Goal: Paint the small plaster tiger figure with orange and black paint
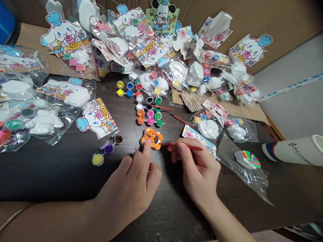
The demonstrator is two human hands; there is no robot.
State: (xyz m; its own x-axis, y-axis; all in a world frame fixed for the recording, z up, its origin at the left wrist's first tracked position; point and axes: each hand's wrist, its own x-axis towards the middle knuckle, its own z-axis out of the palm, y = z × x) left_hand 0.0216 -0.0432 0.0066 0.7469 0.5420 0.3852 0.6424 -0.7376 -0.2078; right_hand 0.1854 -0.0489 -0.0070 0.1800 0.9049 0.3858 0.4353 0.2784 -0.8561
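A small orange plaster figure, shaped like an animal head with dark markings and a white edge, lies flat on the dark table. My left hand presses its stretched index finger on the figure's lower left, the other fingers curled and the thumb apart. Between the thumb and fingers of my right hand is a thin red paintbrush, its tip touching the figure's right edge. Just behind the figure, several open paint pots stand in joined strips. Yellow, purple and brown pots sit to the left.
Bagged white plaster figures with printed cards crowd the back and left. Two more brushes, one of them a red brush, lie behind the figure. At right are a paper cup on its side and a rainbow-striped piece on clear plastic.
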